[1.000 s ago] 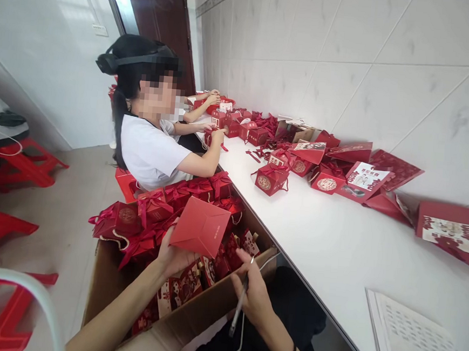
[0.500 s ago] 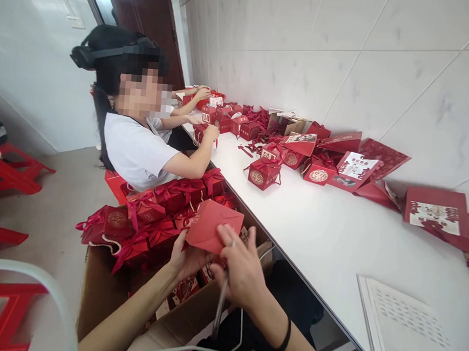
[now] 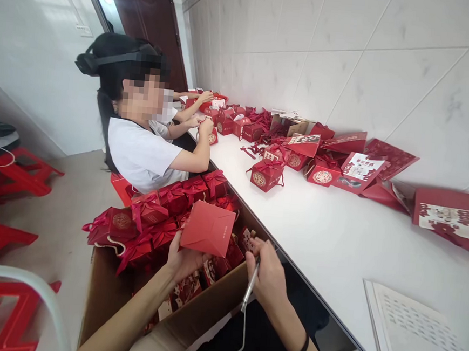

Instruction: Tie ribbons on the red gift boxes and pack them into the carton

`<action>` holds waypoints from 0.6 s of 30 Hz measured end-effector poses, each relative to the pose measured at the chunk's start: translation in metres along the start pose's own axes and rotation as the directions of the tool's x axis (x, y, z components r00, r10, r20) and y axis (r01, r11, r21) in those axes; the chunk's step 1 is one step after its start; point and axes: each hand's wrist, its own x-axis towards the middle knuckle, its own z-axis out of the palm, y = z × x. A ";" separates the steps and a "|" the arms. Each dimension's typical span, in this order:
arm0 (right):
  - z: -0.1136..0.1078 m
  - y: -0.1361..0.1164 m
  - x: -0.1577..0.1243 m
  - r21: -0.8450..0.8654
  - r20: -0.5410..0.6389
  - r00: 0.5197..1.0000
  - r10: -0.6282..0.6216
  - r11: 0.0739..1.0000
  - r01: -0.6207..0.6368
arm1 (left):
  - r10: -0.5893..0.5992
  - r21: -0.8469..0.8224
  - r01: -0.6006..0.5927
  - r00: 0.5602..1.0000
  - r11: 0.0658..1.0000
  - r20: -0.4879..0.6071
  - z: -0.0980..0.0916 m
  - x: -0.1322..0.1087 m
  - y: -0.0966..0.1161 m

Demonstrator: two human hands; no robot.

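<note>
My left hand [image 3: 181, 261] holds a flat red folded paper box [image 3: 208, 228] by its lower left corner, above a brown cardboard carton [image 3: 107, 295]. The carton is piled with several finished red gift boxes tied with ribbon [image 3: 150, 217]. My right hand [image 3: 266, 272] is closed around a silver pen-like tool [image 3: 250, 287] with a white cable, just right of the red box and apart from it.
A white table [image 3: 335, 232] runs along the tiled wall, strewn with red gift boxes [image 3: 265, 175], flat red cards [image 3: 446, 216] and a white sheet [image 3: 417, 333]. A person in a white shirt [image 3: 142, 155] works at the far end. Red stools [image 3: 7, 168] stand on the floor at left.
My right hand has come off the red folded box and moved right with the tool. The box is tilted up more in my left hand.
</note>
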 end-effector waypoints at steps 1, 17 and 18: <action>0.006 0.009 -0.011 0.021 0.061 0.998 -0.035 0.999 0.033 | 0.029 0.053 -0.027 0.999 0.998 -0.035 0.002 0.003 0.002; 0.048 0.035 -0.072 0.124 0.167 0.984 -0.055 0.992 0.035 | 0.796 0.951 0.261 0.605 -0.163 -0.029 0.040 0.149 -0.015; 0.048 0.034 -0.073 0.126 0.165 0.985 -0.053 0.992 0.033 | 0.798 0.952 0.271 0.600 -0.141 -0.052 0.043 0.155 -0.016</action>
